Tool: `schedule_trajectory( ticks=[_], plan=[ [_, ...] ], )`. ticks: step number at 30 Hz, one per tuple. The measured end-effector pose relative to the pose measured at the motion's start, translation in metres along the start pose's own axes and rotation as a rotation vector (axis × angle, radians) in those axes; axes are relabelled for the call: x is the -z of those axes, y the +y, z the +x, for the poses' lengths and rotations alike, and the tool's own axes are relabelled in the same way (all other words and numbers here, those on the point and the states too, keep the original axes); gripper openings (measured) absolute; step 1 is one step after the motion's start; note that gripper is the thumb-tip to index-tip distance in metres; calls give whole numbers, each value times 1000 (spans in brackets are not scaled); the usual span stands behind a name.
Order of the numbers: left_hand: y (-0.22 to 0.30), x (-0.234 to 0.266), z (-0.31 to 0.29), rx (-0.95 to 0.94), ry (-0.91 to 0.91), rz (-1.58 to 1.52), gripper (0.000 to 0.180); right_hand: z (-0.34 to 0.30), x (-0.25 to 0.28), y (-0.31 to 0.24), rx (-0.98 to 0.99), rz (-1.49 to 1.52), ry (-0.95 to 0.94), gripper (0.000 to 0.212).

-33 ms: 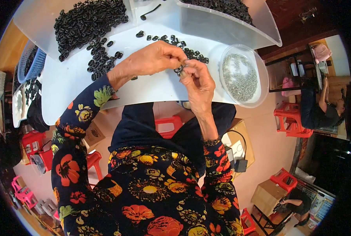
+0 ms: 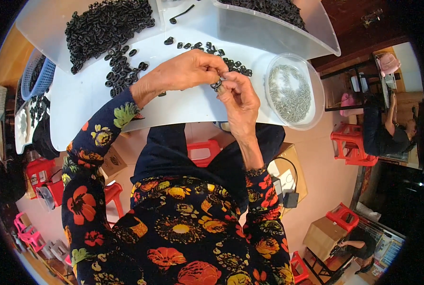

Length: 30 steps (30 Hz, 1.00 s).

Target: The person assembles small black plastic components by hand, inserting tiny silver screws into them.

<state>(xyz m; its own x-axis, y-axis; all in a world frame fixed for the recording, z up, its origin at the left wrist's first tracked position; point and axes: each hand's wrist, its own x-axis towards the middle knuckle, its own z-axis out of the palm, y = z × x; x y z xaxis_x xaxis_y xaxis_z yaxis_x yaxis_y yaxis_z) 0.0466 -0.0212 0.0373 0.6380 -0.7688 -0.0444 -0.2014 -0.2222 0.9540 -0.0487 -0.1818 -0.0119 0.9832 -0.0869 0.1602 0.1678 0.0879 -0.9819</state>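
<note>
Nearest, two floral sleeves reach up to the table from the person's torso. The left sleeve (image 2: 98, 135) runs wide of the body with its elbow bent outward, and the forearm slants inward to the left hand (image 2: 190, 71), which lies palm down with its knuckles uppermost. Its thumb and bent forefinger draw close together at the tips; whether they pinch anything cannot be told. The right sleeve (image 2: 265, 204) rises almost straight, and the right hand (image 2: 240, 97) stands upright, turned inward with fingers curled. Its thumb and forefinger are clamped on a small black oval piece (image 2: 216, 85), which sits just under the left fingertips. The two hands meet at their fingertips, above the front part of the white table (image 2: 188, 107).

Left of the left wrist lies a loose spill of black oval pieces (image 2: 119, 78); smaller black pieces (image 2: 235, 66) are scattered just beyond both hands. Right of the right hand stands a round clear tub (image 2: 319, 92) holding silvery pins (image 2: 290, 107). Farther beyond the left hand, a translucent bin (image 2: 38, 26) carries a heap of black pieces, and a second translucent bin (image 2: 254, 31), similarly filled, stands beyond the right hand. Well left of the hands is a blue basket (image 2: 40, 84). Far to their right, a co-worker (image 2: 393, 140) in dark clothing sits near red stools (image 2: 347, 137).
</note>
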Motion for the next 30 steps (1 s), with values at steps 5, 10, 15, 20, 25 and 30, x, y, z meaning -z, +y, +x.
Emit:
schedule_trajectory(
  ticks=[5,10,15,20,25,30],
  plan=[
    [-2,-1,13,-38,-13,72,20,1,1,2,17,17,43,25],
    [-11,-15,-2,-53,165,-106,25,0,-1,3,23,99,101,25],
    [-12,-42,-15,-46,274,-34,30,-1,1,5,32,80,117,24],
    [-19,-52,-15,-72,301,-56,31,1,0,6,59,55,96,24],
    [-21,-54,-16,-40,355,-49,33,2,3,1,17,31,20,29],
    [-26,-56,-13,-32,388,-148,32,6,4,2,40,51,-71,35]
  ],
)
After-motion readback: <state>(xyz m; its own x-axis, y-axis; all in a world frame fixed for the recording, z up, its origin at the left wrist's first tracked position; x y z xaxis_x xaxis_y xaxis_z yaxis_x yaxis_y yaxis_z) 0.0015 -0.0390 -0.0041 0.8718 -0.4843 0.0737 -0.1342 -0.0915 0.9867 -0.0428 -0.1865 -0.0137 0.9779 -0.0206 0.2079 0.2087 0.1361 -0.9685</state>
